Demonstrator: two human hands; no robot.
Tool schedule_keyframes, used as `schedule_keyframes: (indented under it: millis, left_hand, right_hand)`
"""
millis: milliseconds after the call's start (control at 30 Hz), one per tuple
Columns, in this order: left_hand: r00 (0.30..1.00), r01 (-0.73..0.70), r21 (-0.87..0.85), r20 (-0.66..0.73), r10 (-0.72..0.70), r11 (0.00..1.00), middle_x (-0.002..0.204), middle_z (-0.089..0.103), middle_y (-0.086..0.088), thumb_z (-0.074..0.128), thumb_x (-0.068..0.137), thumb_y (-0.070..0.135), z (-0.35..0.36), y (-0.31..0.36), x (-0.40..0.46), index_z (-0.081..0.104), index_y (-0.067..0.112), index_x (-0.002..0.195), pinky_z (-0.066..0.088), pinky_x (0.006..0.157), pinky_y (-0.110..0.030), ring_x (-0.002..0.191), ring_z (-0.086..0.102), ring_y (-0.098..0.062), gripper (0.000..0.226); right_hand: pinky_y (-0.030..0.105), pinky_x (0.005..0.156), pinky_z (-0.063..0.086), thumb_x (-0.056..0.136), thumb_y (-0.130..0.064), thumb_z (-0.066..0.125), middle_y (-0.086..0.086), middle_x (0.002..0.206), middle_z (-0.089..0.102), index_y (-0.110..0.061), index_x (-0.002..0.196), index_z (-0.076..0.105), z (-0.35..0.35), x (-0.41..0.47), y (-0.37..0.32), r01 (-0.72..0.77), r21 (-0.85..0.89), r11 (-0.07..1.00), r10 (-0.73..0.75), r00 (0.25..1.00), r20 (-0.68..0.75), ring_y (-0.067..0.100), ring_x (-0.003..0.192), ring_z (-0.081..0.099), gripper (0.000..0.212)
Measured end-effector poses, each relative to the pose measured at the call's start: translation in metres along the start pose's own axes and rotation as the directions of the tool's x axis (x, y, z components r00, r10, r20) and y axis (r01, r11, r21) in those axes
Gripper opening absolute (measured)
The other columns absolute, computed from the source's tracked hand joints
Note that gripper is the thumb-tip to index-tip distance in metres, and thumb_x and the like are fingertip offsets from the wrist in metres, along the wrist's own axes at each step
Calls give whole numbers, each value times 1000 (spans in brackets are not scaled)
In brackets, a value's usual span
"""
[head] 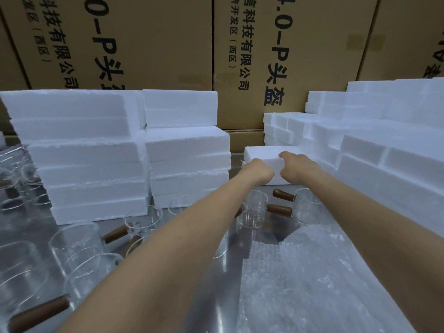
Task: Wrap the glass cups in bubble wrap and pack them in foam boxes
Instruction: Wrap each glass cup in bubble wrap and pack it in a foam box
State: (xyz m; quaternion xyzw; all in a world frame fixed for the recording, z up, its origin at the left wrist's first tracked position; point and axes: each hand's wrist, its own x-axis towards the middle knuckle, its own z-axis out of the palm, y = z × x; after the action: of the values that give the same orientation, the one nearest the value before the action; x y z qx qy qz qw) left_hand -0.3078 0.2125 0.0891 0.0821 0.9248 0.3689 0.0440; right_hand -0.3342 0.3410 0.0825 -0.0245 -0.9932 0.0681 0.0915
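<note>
Both your hands grip one small white rectangular foam box (263, 156): left hand (259, 170) and right hand (292, 165) curl over its near edge. Clear glass cups with brown wooden handles (252, 209) stand just nearer you than that box, beside a clear bubble wrap sheet (312, 272).

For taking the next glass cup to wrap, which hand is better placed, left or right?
Probably the left. Both hands, left hand and right hand, grip the foam box, but most glass cups stand on the left side, while the bubble wrap lies under the right arm.
</note>
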Motion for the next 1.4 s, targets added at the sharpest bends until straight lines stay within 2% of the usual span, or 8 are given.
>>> schedule_keyframes:
  millis: [100,267,433,667,833,1033,1200,1400]
  left_hand:
    - [996,-85,9,-40,85,996,82,47,-11,38,91,3,-12,1,-25,59,0,102,27,51,-26,65,37,-17,24]
    - [960,-204,-69,-207,186,976,117,63,-1,43,92,4,-43,-16,-85,68,17,109,39,88,-24,110,54,-16,33]
    - [888,-288,-96,-399,228,953,82,66,14,46,86,3,-65,-64,-162,67,31,79,43,69,-16,82,60,-3,37]
    - [754,-422,34,-541,372,906,84,67,8,53,85,-2,-41,-124,-251,66,27,77,48,74,-25,81,61,-6,32]
    - [602,-507,341,-517,608,792,84,65,2,54,81,1,-30,-135,-281,69,12,83,49,67,-35,81,60,-17,19]
    - [784,-412,220,-410,467,884,129,51,9,58,89,15,-25,-148,-279,49,22,131,47,88,-29,115,52,-10,44]
    - [778,-420,144,-451,438,896,149,34,11,67,86,29,-30,-150,-274,19,25,150,34,98,-16,130,39,-2,81]
    - [750,-458,32,-523,405,888,149,25,20,72,80,37,-30,-149,-271,11,27,152,19,93,7,129,25,14,94]
  right_hand:
    - [40,97,39,90,-11,39,9,140,44,-18,144,29,-13,-17,-9,2,70,998,2,999,-50,29,125,40,56]
    - [38,93,46,90,-13,40,6,129,56,-20,125,55,-40,-62,-45,66,244,967,-42,994,-102,25,117,49,39]
    - [28,72,42,88,-13,42,-2,118,64,-24,108,67,-40,-134,-93,233,348,908,-204,972,-118,18,94,57,33]
    - [40,99,39,86,-5,45,7,142,42,-20,140,38,9,-201,-117,173,256,951,-195,979,64,29,130,35,56]
    - [38,97,37,90,-29,52,9,128,52,-23,118,53,26,-226,-125,163,167,972,-158,986,-45,26,127,35,28]
    - [33,93,30,89,-44,53,1,102,64,-26,97,63,33,-263,-136,210,23,978,-185,907,-379,23,106,50,22]
    - [38,89,32,77,-32,72,4,82,65,-20,80,68,21,-280,-139,252,40,967,-156,709,-688,29,89,59,13]
    - [39,98,30,81,-38,63,0,87,67,-22,84,71,18,-295,-152,447,6,894,-319,646,-693,26,94,60,18]
